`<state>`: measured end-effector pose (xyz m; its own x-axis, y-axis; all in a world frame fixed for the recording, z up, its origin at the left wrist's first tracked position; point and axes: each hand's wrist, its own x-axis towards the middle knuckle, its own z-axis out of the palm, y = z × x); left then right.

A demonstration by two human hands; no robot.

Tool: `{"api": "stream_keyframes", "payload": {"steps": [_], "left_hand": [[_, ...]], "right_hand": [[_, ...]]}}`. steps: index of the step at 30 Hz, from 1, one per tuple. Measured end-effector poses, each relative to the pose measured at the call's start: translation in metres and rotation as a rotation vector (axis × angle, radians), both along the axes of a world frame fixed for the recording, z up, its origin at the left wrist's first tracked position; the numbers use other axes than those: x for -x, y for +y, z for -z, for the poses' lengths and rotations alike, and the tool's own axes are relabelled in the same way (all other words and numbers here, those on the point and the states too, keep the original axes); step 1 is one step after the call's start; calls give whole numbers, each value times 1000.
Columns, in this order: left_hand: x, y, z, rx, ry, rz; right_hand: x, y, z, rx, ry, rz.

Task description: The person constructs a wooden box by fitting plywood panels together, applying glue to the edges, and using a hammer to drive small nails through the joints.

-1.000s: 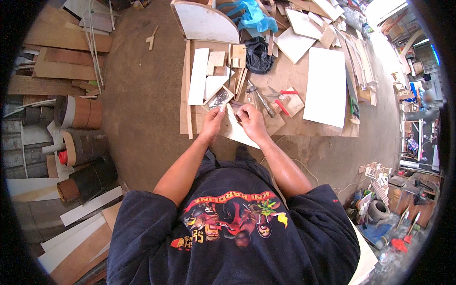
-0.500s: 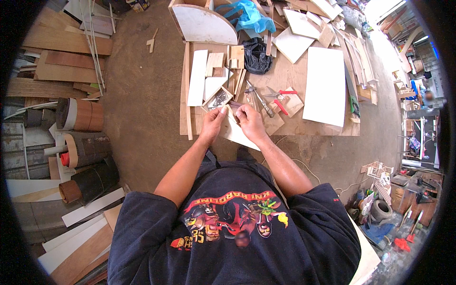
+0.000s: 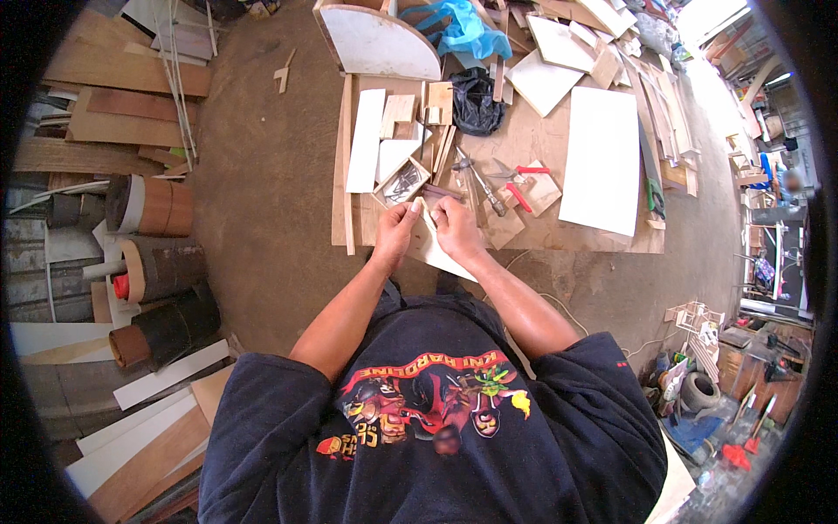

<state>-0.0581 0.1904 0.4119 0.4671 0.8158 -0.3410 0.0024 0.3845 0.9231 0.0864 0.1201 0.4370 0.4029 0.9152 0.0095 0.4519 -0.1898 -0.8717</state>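
Note:
Just off the table's near edge, my left hand (image 3: 395,236) and my right hand (image 3: 457,234) are close together. The fingers of both are closed on a narrow white-faced wooden piece (image 3: 443,258), which slants down between them toward my body. My fingers cover its upper end. Beyond my left hand lies a small open wooden box (image 3: 405,181) with dark metal bits in it. Past my right hand are a long thin metal tool (image 3: 479,182) and red-handled snips (image 3: 520,181), both lying untouched on the table.
The wooden table (image 3: 532,234) carries a large white panel (image 3: 600,162), a black plastic bag (image 3: 477,102) and piled board offcuts (image 3: 546,79). A green-handled saw (image 3: 653,194) lies along its right side. Rolls of sheet material (image 3: 161,205) stand at the left. A cord (image 3: 559,306) crosses the floor.
The view has shifted slightly. My hands have come a little closer together around the wooden piece, and my right fingers have turned slightly. Things on the table have stayed put.

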Motion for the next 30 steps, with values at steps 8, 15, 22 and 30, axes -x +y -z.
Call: {"api": "stream_keyframes", "payload": {"steps": [8,15,22,30], "left_hand": [[23,6,17,103,-36,-60],[37,18,8,135,-13,-164],[42,19,22,60,26,-80],[16,1,56,52,22,-202]], "right_hand": [[-17,-1,22,61,397,69],[-68,8,90,584,-428,217],[-81,8,119,558,-313,224],[-72,-44,70,460,614,219]]}}
